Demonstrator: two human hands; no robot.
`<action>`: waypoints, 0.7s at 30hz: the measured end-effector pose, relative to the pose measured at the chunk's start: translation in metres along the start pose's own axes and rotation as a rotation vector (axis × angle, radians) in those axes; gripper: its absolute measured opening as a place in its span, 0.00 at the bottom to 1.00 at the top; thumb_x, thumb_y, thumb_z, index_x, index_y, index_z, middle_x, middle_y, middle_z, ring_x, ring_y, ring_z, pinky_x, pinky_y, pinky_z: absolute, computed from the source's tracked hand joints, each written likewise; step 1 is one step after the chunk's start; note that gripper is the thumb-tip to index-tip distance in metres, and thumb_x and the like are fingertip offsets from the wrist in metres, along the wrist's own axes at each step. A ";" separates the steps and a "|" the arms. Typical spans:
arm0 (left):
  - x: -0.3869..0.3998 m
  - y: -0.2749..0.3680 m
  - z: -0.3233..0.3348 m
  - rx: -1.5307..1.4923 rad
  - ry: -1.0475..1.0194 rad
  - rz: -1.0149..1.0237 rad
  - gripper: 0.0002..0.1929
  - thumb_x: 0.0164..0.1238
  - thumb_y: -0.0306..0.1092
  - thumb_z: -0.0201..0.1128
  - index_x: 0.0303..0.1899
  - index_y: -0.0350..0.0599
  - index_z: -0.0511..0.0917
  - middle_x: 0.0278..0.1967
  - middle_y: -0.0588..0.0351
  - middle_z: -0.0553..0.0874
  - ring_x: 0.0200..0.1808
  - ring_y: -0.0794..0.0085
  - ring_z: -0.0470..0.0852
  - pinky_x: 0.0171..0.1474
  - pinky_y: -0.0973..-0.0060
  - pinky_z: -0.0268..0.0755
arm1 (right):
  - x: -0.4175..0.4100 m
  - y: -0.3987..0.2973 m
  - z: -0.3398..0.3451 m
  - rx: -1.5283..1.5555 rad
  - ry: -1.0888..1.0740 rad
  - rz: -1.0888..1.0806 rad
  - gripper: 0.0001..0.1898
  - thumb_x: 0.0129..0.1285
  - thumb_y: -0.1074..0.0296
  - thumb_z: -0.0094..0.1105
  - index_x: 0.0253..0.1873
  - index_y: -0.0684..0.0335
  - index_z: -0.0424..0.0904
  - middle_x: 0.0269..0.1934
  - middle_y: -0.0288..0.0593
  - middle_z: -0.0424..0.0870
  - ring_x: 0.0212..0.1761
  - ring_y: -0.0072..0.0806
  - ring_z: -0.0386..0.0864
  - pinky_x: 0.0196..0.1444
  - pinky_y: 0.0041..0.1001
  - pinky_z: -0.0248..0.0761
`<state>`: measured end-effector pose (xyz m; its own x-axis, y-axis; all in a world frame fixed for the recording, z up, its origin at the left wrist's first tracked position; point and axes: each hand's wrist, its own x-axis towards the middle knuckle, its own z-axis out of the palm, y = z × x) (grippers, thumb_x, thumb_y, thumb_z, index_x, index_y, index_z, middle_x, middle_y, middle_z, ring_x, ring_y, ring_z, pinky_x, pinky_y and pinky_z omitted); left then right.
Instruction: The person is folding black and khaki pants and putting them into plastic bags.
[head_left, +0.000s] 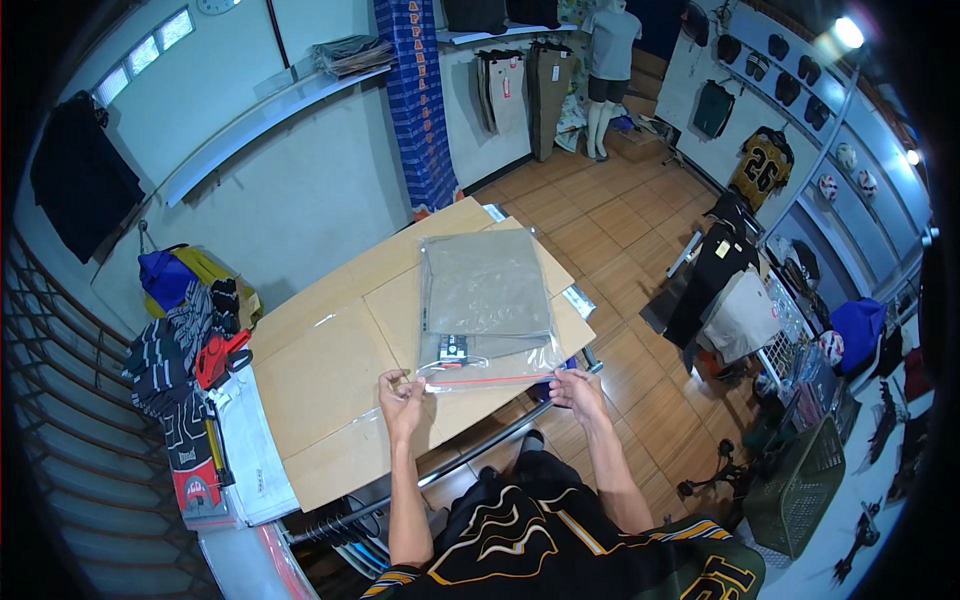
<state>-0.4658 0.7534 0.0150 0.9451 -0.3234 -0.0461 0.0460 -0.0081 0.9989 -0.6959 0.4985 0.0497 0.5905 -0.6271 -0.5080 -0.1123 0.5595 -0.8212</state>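
Note:
A folded grey-brown garment lies in a clear plastic bag (486, 289) on cardboard sheets (337, 360) covering the table. A dark tag with writing shows through the plastic near the bag's lower edge, above a red seal strip. My left hand (403, 397) pinches the bag's lower left corner between thumb and fingers. At the lower right corner, my right hand (577, 390) holds the plastic the same way. Between my hands the sealed-strip edge is stretched fairly straight, facing me.
Folded clothes (161, 352), a red tool-like object (221, 358) and white plastic packets (251, 450) lie left of the cardboard. A metal rail (487, 442) runs below the table's near edge. To the right stand a clothes-laden rack (739, 307) and a green plastic basket (795, 487).

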 end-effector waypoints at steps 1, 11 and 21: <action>0.001 0.002 -0.002 -0.009 -0.009 -0.028 0.20 0.67 0.25 0.70 0.54 0.37 0.68 0.29 0.56 0.84 0.29 0.78 0.81 0.33 0.80 0.73 | 0.001 -0.001 -0.002 0.006 -0.020 -0.002 0.10 0.69 0.65 0.66 0.43 0.66 0.82 0.33 0.43 0.87 0.29 0.26 0.85 0.32 0.25 0.80; 0.012 0.026 -0.015 0.234 -0.072 -0.108 0.23 0.66 0.32 0.73 0.55 0.31 0.72 0.28 0.51 0.88 0.32 0.71 0.87 0.37 0.75 0.80 | 0.022 -0.028 -0.001 -0.466 0.069 -0.220 0.15 0.68 0.59 0.66 0.43 0.68 0.81 0.36 0.49 0.89 0.32 0.33 0.87 0.34 0.29 0.79; 0.106 0.013 0.028 0.470 -0.045 0.011 0.36 0.63 0.45 0.76 0.61 0.24 0.71 0.54 0.30 0.83 0.56 0.55 0.84 0.59 0.67 0.77 | 0.094 -0.059 0.053 -0.730 0.171 -0.471 0.34 0.54 0.62 0.74 0.61 0.73 0.69 0.50 0.62 0.85 0.53 0.51 0.85 0.57 0.41 0.76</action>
<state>-0.3737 0.6924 0.0230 0.9292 -0.3666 -0.0460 -0.1247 -0.4284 0.8949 -0.5913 0.4352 0.0642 0.5827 -0.8105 -0.0590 -0.4040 -0.2259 -0.8864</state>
